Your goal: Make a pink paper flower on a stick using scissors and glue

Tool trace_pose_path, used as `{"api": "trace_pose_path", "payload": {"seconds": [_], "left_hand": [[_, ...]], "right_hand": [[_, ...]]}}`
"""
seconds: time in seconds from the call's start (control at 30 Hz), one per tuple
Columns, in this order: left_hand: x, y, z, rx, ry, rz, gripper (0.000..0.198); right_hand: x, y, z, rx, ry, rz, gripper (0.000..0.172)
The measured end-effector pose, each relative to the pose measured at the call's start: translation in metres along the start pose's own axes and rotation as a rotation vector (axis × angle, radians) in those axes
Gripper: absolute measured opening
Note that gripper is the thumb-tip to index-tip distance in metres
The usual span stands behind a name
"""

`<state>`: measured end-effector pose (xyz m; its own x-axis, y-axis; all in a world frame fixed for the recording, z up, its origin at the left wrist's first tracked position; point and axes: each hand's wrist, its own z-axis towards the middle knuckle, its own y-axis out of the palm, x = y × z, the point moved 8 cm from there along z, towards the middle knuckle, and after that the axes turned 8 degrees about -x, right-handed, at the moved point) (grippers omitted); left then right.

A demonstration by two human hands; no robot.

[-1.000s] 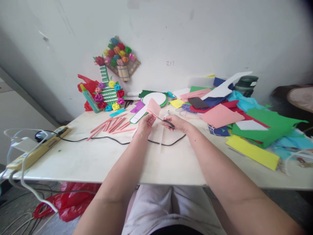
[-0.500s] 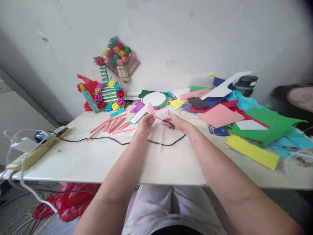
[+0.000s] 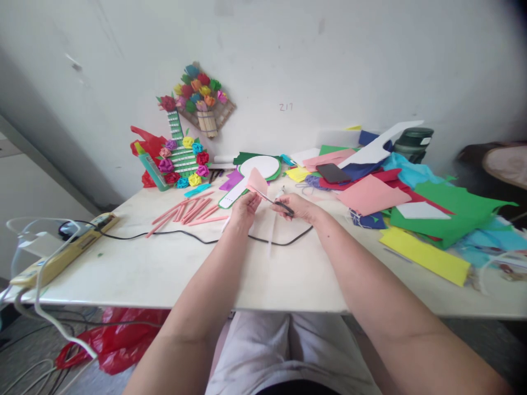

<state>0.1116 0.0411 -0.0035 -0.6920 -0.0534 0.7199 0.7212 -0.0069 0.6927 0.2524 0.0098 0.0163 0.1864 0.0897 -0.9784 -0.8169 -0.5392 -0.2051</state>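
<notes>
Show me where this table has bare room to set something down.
Front left, the table is bare between power strip, black cable, left forearm and near edge, save a tiny green scrap. Another patch lies between this and the right forearm, near that edge. Crowded: the right, heaped with coloured sheets, and back left, with pink sticks and paper flowers.

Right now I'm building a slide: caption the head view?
Left hand holds pink paper, right hand holds scissors, above a table.

The number 217 (image 3: 286, 107) is handwritten on the wall (image 3: 349, 66) above the table (image 3: 123, 269). Print on the slanted glue bottle (image 3: 151, 169) at the table's back left and the pale label (image 3: 425, 141) on the dark container (image 3: 411, 147) at its back right are too small to read.
</notes>
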Motion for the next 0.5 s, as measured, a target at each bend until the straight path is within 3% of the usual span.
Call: {"api": "trace_pose_path", "payload": {"seconds": [0.5], "left_hand": [[0.0005,0.0054,-0.0038,-0.019,-0.002,0.006,0.013]], "right_hand": [[0.0039,-0.0021,0.0018,0.013,0.009,-0.045,0.03]]}}
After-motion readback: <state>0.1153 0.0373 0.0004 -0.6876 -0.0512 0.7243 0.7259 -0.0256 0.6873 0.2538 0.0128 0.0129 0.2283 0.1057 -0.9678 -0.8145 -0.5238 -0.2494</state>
